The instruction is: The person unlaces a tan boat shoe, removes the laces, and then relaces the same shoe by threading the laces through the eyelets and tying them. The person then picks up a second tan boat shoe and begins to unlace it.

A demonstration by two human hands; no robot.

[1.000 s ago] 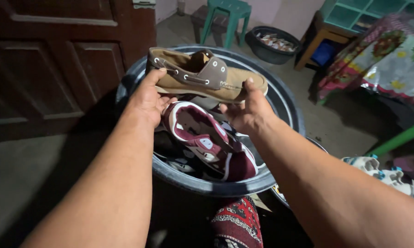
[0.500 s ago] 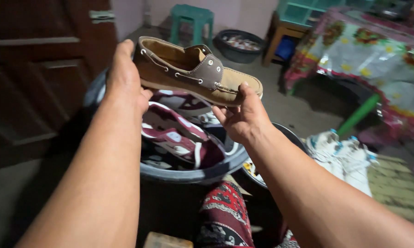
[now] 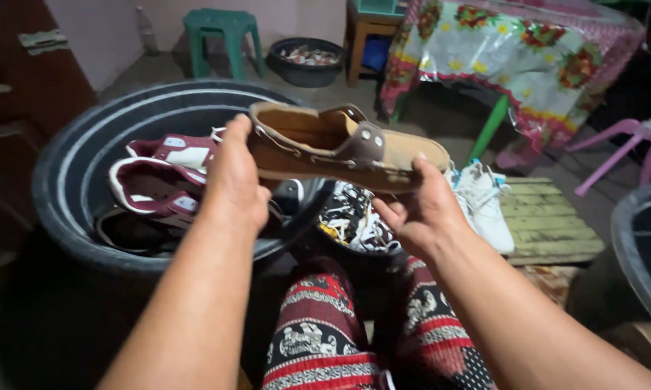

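The tan shoe (image 3: 343,148) has swung from over the big black tub (image 3: 72,166) to the right, out past its right rim and above the person's knees. Maroon sneakers (image 3: 159,184) lie inside the tub, near its middle. The left hand (image 3: 231,184) grips the heel; the right hand (image 3: 419,209) cups the toe from below. The shoe looks light and a bit bendy, maybe damp, so holding both ends seems best.
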